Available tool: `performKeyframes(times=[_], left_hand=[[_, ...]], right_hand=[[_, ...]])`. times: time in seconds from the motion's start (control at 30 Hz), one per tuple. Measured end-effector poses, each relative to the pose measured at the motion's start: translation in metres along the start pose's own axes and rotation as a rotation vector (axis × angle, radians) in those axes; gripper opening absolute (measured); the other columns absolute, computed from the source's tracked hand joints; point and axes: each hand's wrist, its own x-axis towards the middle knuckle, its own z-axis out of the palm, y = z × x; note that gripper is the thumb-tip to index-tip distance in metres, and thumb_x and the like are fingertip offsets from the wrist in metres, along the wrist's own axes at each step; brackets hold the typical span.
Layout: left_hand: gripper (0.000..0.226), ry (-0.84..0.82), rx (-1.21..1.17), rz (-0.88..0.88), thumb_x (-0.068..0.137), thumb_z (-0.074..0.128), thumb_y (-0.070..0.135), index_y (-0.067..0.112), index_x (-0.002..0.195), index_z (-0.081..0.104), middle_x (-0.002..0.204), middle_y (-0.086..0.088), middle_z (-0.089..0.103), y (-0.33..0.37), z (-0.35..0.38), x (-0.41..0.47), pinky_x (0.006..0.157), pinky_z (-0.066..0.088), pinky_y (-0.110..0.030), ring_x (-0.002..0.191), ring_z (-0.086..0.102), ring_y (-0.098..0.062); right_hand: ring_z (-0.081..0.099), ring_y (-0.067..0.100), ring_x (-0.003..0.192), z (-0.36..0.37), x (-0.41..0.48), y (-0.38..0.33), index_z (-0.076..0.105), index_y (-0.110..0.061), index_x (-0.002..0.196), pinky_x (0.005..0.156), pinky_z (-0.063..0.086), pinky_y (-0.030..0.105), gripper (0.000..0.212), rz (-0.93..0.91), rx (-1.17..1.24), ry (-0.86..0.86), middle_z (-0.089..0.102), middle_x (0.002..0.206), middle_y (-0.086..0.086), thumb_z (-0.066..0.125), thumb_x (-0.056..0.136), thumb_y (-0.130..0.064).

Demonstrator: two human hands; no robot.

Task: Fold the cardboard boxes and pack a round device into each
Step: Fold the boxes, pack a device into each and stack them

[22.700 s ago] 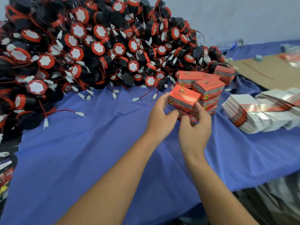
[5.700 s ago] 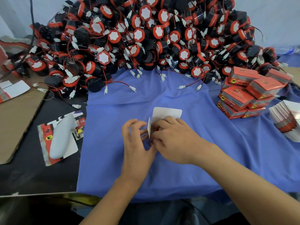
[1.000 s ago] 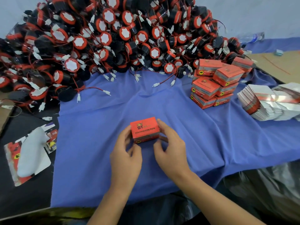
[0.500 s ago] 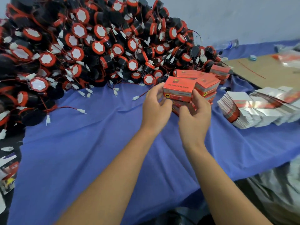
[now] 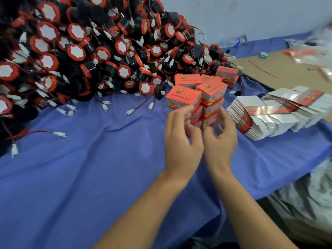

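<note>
Blue cloth [image 5: 89,168] covers the table; on the near part we see only our forearms. Further out, left hand [image 5: 181,141] and right hand [image 5: 221,139] sit side by side, just this side of the stack of closed orange-red cardboard boxes [image 5: 211,90]. On both hands the fingers are loosely half-curled, palms facing, nothing gripped. The left fingertips [image 5: 186,112] are motion-blurred and overlap the lower edge of the top near box [image 5: 183,95]; we can't tell whether they touch it or are just clear. That box sits flat on the stack's near-left column, lid closed.

Right of the stack is a fanned pile of flat white-and-silver box blanks [image 5: 260,119] with red bands. Far left is a big heap of round black devices with orange-red rims and white faces [image 5: 80,51], with red leads and white plugs spilling onto the cloth. Far right are a brown cardboard sheet [image 5: 280,69] and a clear plastic bottle [image 5: 233,42] by the wall.

Our read: one pack cycle closes here, box on the stack. Next we need a single blank off the pile. They're thin and tightly packed, so pinch an edge rather than grab. Then pop it square and pull one device free without dragging tangled leads.
</note>
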Motion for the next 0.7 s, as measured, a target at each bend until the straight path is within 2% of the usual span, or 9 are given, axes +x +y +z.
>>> performKeyframes(times=[0.03, 0.1, 0.23, 0.33, 0.37, 0.47, 0.57, 0.7], left_hand=[[0.036, -0.098, -0.028, 0.043, 0.09, 0.05, -0.005, 0.009, 0.12, 0.065, 0.117, -0.001, 0.062, 0.003, 0.011, -0.013, 0.098, 0.05, -0.026, 0.112, 0.06, -0.011], [0.033, -0.259, -0.085, -0.04, 0.093, 0.048, -0.006, 0.008, 0.114, 0.07, 0.115, -0.002, 0.066, 0.005, 0.033, -0.03, 0.1, 0.049, -0.029, 0.111, 0.061, -0.011], [0.033, -0.366, -0.129, -0.31, 0.099, 0.05, -0.002, 0.01, 0.123, 0.07, 0.121, -0.003, 0.072, 0.012, 0.077, -0.024, 0.101, 0.05, -0.028, 0.114, 0.064, -0.013], [0.032, -0.478, -0.115, -0.423, 0.101, 0.051, 0.005, 0.011, 0.125, 0.071, 0.124, -0.003, 0.073, 0.014, 0.111, -0.01, 0.1, 0.048, -0.023, 0.116, 0.064, -0.015], [0.031, -0.497, -0.106, -0.458, 0.101, 0.051, 0.008, 0.011, 0.125, 0.071, 0.124, -0.004, 0.073, 0.014, 0.122, -0.005, 0.101, 0.047, -0.024, 0.117, 0.064, -0.017], [0.026, -0.542, -0.084, -0.597, 0.102, 0.051, 0.013, 0.012, 0.116, 0.074, 0.121, -0.007, 0.073, 0.008, 0.149, 0.006, 0.1, 0.051, -0.036, 0.116, 0.064, -0.024], [0.021, -0.558, -0.099, -0.684, 0.1, 0.053, 0.014, 0.01, 0.101, 0.074, 0.11, -0.01, 0.075, -0.001, 0.165, 0.008, 0.094, 0.056, -0.041, 0.11, 0.067, -0.03], [0.022, -0.514, -0.106, -0.792, 0.098, 0.06, 0.017, 0.011, 0.112, 0.077, 0.114, -0.005, 0.075, -0.01, 0.177, 0.007, 0.098, 0.056, -0.043, 0.112, 0.067, -0.025]], right_hand=[[0.056, 0.004, 0.129, -0.009, 0.005, 0.003, 0.054, -0.016, 0.146, 0.112, 0.046, 0.03, 0.061, 0.013, -0.011, 0.025, 0.06, 0.14, -0.005, 0.058, 0.088, 0.003], [0.056, 0.007, 0.127, -0.029, 0.017, 0.009, 0.055, -0.013, 0.144, 0.111, 0.045, 0.028, 0.06, 0.025, -0.07, 0.068, 0.06, 0.139, -0.002, 0.058, 0.087, 0.005], [0.058, 0.022, 0.125, -0.065, 0.046, 0.017, 0.062, -0.012, 0.136, 0.109, 0.046, 0.038, 0.051, -0.047, -0.29, 0.178, 0.063, 0.134, 0.005, 0.058, 0.087, 0.002], [0.051, 0.033, 0.125, -0.086, 0.063, 0.027, 0.067, -0.008, 0.131, 0.106, 0.034, 0.027, 0.047, -0.101, -0.503, 0.24, 0.063, 0.132, 0.012, 0.058, 0.086, 0.0], [0.049, 0.036, 0.125, -0.091, 0.069, 0.03, 0.068, -0.008, 0.131, 0.104, 0.033, 0.028, 0.045, -0.085, -0.563, 0.238, 0.062, 0.132, 0.014, 0.06, 0.088, -0.004], [0.045, 0.04, 0.124, -0.099, 0.076, 0.043, 0.07, -0.013, 0.13, 0.102, 0.039, 0.042, 0.036, -0.021, -0.702, 0.163, 0.058, 0.134, 0.013, 0.063, 0.096, -0.02], [0.043, 0.037, 0.121, -0.1, 0.075, 0.054, 0.071, -0.019, 0.129, 0.099, 0.04, 0.045, 0.034, -0.012, -0.715, 0.157, 0.058, 0.133, 0.008, 0.065, 0.096, -0.024], [0.045, 0.036, 0.119, -0.099, 0.076, 0.059, 0.078, -0.017, 0.116, 0.096, 0.043, 0.048, 0.024, -0.033, -0.648, 0.24, 0.063, 0.125, 0.006, 0.067, 0.095, -0.022]])
